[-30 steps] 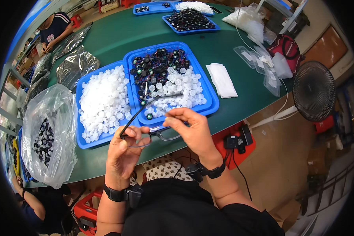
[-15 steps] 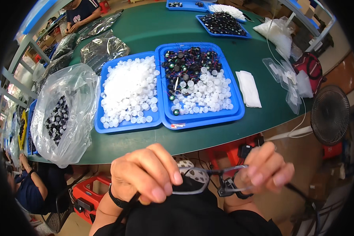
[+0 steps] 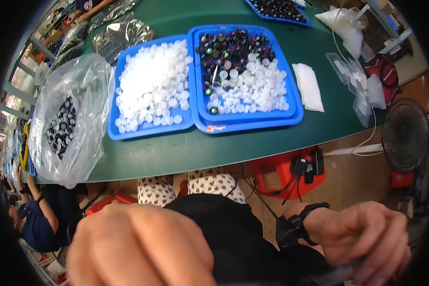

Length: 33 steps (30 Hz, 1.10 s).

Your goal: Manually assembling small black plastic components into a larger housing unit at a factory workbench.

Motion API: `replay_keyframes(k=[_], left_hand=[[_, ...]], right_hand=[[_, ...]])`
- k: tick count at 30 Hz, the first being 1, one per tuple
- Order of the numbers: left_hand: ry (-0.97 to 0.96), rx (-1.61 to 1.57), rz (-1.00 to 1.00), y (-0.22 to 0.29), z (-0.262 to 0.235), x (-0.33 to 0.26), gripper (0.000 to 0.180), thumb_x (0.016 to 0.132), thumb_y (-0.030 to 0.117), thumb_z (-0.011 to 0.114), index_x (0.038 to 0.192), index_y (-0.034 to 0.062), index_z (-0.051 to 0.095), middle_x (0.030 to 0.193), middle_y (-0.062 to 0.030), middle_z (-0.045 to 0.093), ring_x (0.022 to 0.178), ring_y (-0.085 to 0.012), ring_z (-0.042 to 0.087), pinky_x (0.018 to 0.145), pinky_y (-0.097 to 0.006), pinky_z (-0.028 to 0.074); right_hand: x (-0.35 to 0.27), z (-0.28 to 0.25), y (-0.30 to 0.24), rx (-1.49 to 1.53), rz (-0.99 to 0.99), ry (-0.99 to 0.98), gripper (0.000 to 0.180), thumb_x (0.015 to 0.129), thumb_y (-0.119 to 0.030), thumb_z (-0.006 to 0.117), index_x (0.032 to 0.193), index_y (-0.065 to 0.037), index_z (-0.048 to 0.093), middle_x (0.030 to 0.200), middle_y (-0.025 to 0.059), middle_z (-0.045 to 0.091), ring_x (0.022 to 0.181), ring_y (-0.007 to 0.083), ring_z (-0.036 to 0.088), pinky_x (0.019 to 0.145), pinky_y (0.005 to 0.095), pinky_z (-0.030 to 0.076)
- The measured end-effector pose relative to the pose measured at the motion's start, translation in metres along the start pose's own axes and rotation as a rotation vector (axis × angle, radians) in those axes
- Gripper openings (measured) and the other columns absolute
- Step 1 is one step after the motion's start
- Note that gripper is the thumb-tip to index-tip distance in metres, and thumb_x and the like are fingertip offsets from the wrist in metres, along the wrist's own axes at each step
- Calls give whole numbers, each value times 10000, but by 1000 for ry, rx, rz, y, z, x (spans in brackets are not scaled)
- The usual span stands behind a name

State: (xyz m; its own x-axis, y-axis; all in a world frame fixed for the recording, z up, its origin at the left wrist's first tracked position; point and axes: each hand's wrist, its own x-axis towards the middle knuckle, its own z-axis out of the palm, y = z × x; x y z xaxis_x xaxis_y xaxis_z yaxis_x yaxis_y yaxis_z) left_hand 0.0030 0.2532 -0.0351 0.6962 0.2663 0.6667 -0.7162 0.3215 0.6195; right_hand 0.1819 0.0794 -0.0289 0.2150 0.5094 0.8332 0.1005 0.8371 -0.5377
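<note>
My left hand (image 3: pixel 138 243) is large and blurred at the bottom left, close to the camera, its fingers curled. Its fingertips are hidden; half a second ago they gripped eyeglasses. At the lower right my right hand (image 3: pixel 367 240) is closed with bent fingers on the eyeglasses (image 3: pixel 332 275), of which only a blurred grey strip shows at the lower edge. A black band with a dark clip-like piece (image 3: pixel 291 231) is round my right wrist. Both hands are in front of my dark top, nearer to me than the table edge.
On the green table (image 3: pixel 157 155) stand a blue tray of white plastic caps (image 3: pixel 150 136) and a blue tray of wired black parts and caps (image 3: pixel 252 127). A clear bag (image 3: pixel 88 157) lies left, a white cloth (image 3: pixel 309 88) right. A fan (image 3: pixel 405 136) and red stool (image 3: pixel 271 174) stand nearby.
Both hands have come down and nearer to the camera, and farther apart, with the eyeglasses now mostly out of sight. The table and trays appear higher in the picture.
</note>
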Motion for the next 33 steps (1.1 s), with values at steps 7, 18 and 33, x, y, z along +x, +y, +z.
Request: replay_keyframes(k=[7,18,33], left_hand=[[121,-126,-61,3,6,-7,251,920,225,532,1153,170,605,1229,-79,537,1074,-230,551,888,-306,402],[269,-212,186,-45,14,7,261,793,96,726,1006,97,575,1016,-62,585,856,-215,614,656,-325,519],[3,496,-896,-218,-50,-37,139,933,47,531,1032,-8,611,1007,-96,607,932,-169,611,819,-287,496]], right_hand=[[0,-15,7,-27,-382,282,301,805,-135,593,1090,-36,596,946,66,652,860,148,621,665,237,501],[-92,-319,159,-1658,904,325,552,786,-358,684,1150,45,582,1102,284,609,1067,389,586,916,419,459],[-66,-366,110,-939,857,795,356,817,15,449,1114,-29,640,849,84,658,613,122,569,490,233,420]])
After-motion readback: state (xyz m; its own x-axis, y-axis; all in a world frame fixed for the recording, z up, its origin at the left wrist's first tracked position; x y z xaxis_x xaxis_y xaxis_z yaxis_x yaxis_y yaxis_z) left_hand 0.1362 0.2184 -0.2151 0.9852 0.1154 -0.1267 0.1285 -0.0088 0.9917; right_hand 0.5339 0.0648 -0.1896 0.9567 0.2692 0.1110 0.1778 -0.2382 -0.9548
